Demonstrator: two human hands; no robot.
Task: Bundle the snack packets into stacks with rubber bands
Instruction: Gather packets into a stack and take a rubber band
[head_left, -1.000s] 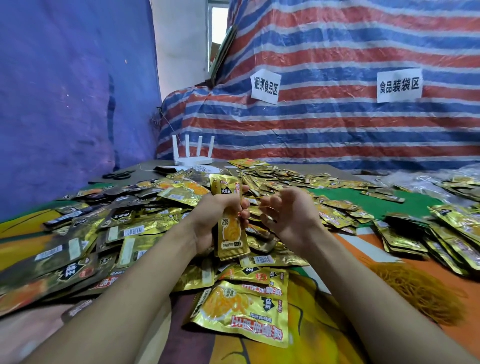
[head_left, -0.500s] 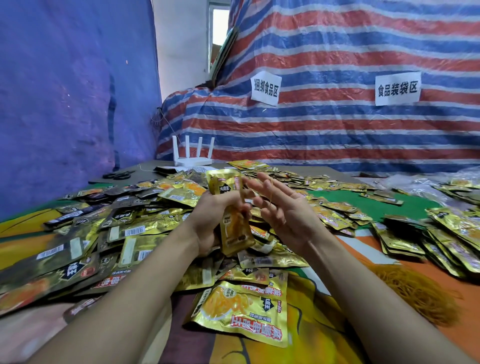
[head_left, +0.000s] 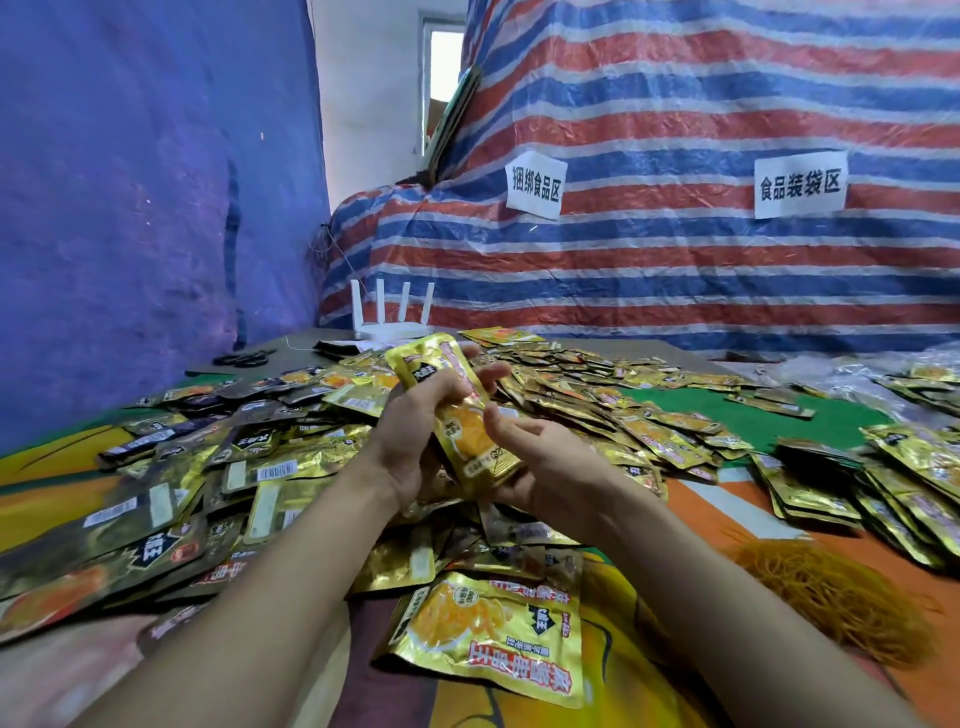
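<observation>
A stack of packets (head_left: 467, 441) is held tilted above the bench (head_left: 831, 423) and its loose packets (head_left: 291, 467) — the left hand (head_left: 415, 431) has its grip closed round the middle, while the right hand (head_left: 545, 462) cups the lower end (fingers curled beneath). Rubber bands (head_left: 831, 597) lie heaped at right.

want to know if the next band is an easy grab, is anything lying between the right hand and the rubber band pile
Nothing visible blocks it. The right hand cups the packet stack; between it and the rubber band pile lies only bare orange mat.
</observation>
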